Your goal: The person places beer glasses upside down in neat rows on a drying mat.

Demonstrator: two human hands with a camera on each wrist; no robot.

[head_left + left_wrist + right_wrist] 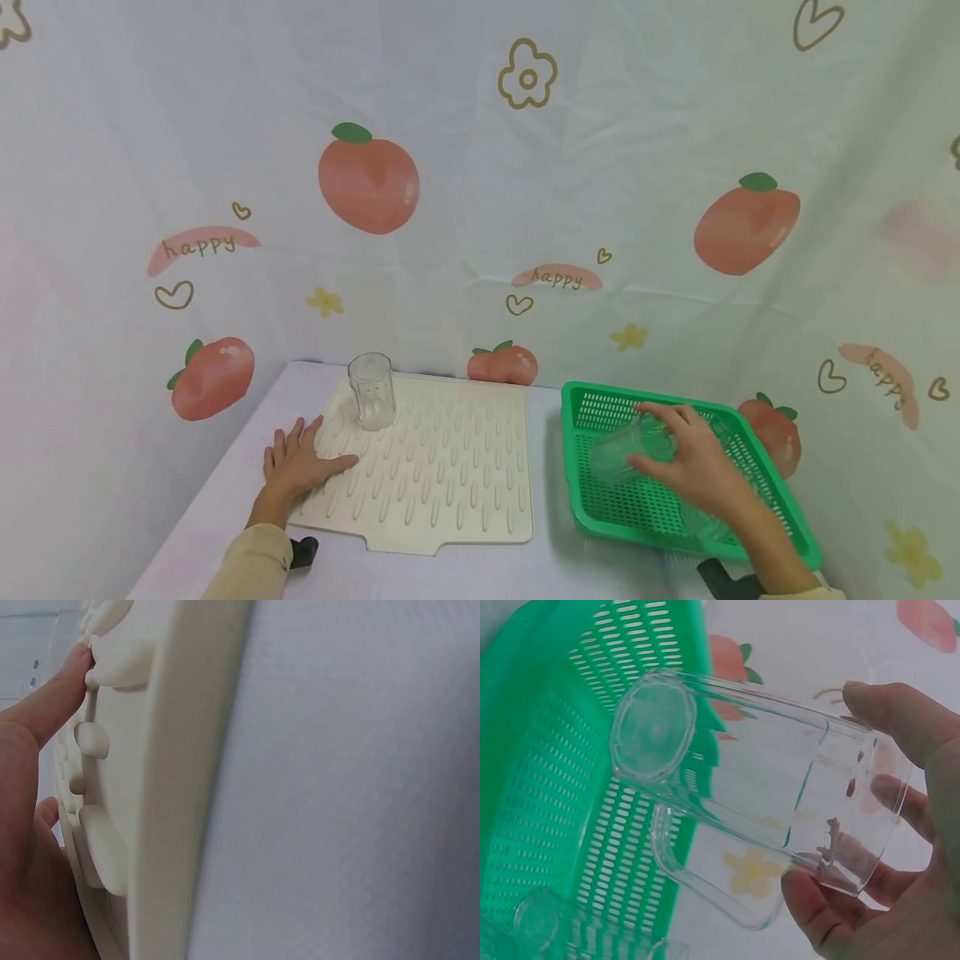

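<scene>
My right hand [693, 462] grips a clear glass mug [742, 772] near its rim, thumb on one side and fingers on the other. The mug lies tilted over the green basket [573, 500], its base pointing left in the head view; its handle [705, 892] shows in the right wrist view. My left hand [300, 467] rests at the left edge of a cream ridged drying mat [450, 533], fingers spread and thumb [60, 697] over the ridges. An upright clear glass [372, 396] stands on the mat's back left corner.
More clear glassware [701, 523] lies in the basket, partly hidden below my right forearm. The slotted basket stands on the table's right side, a strip of white tablecloth [547, 483] between it and the mat. A fruit-printed curtain [465, 208] hangs close behind.
</scene>
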